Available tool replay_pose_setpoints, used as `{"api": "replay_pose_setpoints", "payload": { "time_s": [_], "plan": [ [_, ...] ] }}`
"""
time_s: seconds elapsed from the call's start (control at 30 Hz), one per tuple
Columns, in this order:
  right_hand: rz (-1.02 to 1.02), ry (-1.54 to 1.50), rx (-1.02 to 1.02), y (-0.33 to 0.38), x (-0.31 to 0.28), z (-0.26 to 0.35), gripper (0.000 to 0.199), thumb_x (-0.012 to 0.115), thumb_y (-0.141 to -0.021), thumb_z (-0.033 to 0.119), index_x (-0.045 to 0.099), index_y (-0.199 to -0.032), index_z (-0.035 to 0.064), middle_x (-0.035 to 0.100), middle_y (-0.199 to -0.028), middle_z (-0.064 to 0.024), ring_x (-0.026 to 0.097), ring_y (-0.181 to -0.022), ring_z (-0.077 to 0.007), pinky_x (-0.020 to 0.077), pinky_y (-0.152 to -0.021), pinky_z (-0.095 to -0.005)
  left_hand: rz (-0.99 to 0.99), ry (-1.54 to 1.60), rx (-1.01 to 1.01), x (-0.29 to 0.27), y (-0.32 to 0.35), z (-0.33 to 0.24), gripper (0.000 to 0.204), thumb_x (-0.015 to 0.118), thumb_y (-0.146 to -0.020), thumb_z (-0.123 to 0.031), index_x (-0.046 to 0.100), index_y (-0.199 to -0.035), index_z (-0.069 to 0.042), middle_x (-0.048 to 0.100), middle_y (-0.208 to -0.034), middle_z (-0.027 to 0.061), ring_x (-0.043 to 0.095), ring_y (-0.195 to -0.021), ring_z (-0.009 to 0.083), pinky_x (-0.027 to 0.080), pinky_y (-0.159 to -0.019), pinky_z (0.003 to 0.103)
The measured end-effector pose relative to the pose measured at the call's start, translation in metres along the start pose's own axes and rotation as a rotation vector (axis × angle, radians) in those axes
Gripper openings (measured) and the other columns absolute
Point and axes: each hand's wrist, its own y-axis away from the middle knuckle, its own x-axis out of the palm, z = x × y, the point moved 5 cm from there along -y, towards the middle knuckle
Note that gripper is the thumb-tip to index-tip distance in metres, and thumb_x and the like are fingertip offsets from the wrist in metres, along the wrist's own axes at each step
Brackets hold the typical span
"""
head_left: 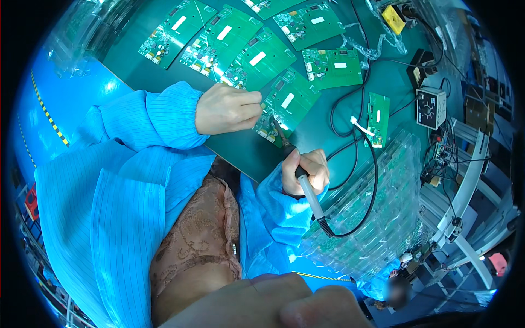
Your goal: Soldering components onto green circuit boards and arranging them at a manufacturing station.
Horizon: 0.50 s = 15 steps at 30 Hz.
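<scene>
My right hand (306,172) is wrapped round the grey handle of a soldering iron (310,194). The iron's tip rests at the components along the near edge of a green circuit board (298,98). Over that board's left side, my left hand (231,109) is closed with the fingertips pinched. A thin solder wire (205,33) runs from the top of the view down to this hand. Its end is too small to make out by the iron's tip.
Several more green boards (328,65) lie fanned out on the green table (235,150). A smaller board (377,117) has a white cable on it. To the right stand a dial control box (431,108), a yellow sponge (393,20) and stacked clear plastic trays (372,202). The iron's black cord (376,180) loops nearby.
</scene>
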Motion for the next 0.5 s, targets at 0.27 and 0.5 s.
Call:
{"api": "replay_pose_setpoints", "payload": {
  "time_s": [0.27, 0.5],
  "plan": [
    [0.024, -0.001, -0.015, -0.0021, 0.0014, 0.0022, 0.026, 0.068, -0.068, -0.011, 0.047, -0.072, 0.0045, 0.051, -0.052, -0.0083, 0.046, -0.042, -0.0214, 0.0337, -0.044, -0.0313, 0.011, -0.014, -0.001, 0.0004, 0.0000, -0.0009, 0.012, 0.065, -0.074, -0.009, 0.054, -0.075, -0.005, 0.043, -0.075, 0.0048, 0.059, -0.058, 0.0175, 0.046, -0.044, 0.034],
    [0.029, -0.011, -0.060, -0.0072, 0.0037, 0.0058, 0.026, 0.068, -0.069, -0.011, 0.047, -0.072, 0.0042, 0.051, -0.052, -0.0084, 0.046, -0.042, -0.0212, 0.0332, -0.043, -0.0313, 0.013, -0.006, 0.002, 0.0036, -0.0001, 0.0003, 0.011, 0.064, -0.074, -0.009, 0.054, -0.075, -0.006, 0.042, -0.074, 0.0050, 0.059, -0.058, 0.0172, 0.045, -0.043, 0.033]
  ]
}}
